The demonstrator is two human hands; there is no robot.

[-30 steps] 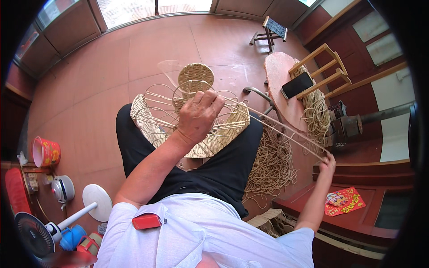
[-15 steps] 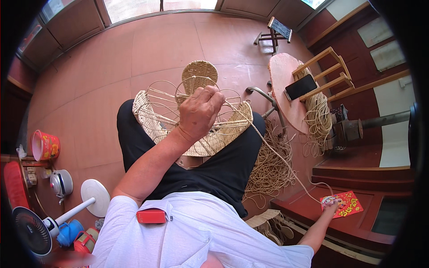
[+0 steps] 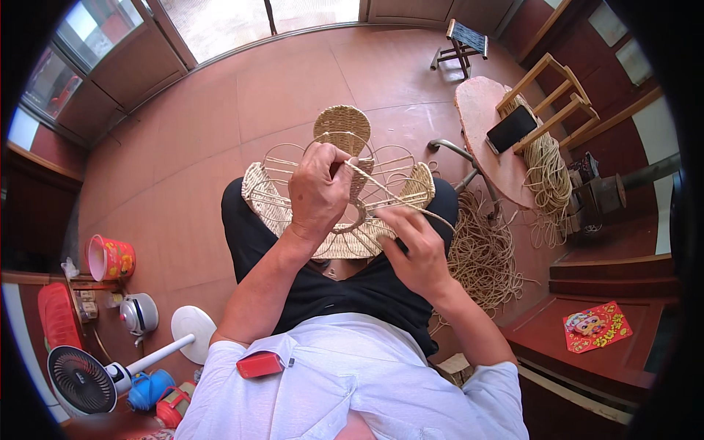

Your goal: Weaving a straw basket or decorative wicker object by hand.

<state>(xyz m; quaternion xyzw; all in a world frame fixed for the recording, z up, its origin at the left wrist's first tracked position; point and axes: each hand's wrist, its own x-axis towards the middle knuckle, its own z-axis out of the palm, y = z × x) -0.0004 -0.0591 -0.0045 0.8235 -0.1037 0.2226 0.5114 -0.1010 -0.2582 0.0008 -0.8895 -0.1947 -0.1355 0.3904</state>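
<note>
Across my lap lies a wire frame (image 3: 396,162) partly woven with straw-coloured cord. Its curved woven band (image 3: 264,192) faces me, and a round woven panel (image 3: 343,121) stands at the far side. My left hand (image 3: 320,187) is closed above its middle, pinching a pale cord (image 3: 378,183) between thumb and fingertips. From there the cord runs down to the right. My right hand (image 3: 416,246) is beside the right part of the band, close to the cord, thumb and fingers apart. Motion blurs its fingertips, and I see nothing held in them.
Loose cord (image 3: 480,253) lies heaped on the floor by my right knee. Beyond is a pink board (image 3: 480,117) with a phone (image 3: 512,130) and a wooden frame (image 3: 561,99). A folding stool (image 3: 463,48) stands farther back. On my left are a fan (image 3: 82,380), kettle (image 3: 139,315) and red bucket (image 3: 111,257).
My right hand has come back from far out on the right, where it held the stretched cord, to beside the frame. My left hand still grips at the middle. The view has shifted slightly.
</note>
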